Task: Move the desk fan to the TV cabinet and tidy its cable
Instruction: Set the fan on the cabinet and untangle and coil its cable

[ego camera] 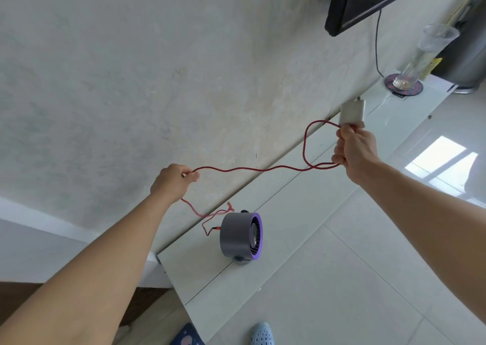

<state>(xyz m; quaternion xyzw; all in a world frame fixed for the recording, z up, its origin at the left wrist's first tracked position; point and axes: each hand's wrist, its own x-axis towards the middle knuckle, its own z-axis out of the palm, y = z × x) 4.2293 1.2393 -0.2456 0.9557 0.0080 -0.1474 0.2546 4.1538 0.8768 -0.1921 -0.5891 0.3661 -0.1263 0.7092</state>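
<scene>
a grey desk fan with a purple front grille stands on its small base on the white tv cabinet, near the cabinet's left end and close to the pale wall, its grille turned toward the tiled floor. a red cable plugged into the fan's back lies in loose kinks on the cabinet top behind it, then rises to the left hand, whose fingers pinch the cord above the fan. from there the cable sags across in the air to the right hand, closed in a fist around a gathered loop of it, with a white charger plug standing up just above the knuckles. farther along the cabinet, well apart from the fan, a clear glass vase sits on a round dark coaster. a black television hangs on the wall above, its dark lead dropping toward the coaster. at the lower edge, a light blue clog shows on the floor.
</scene>
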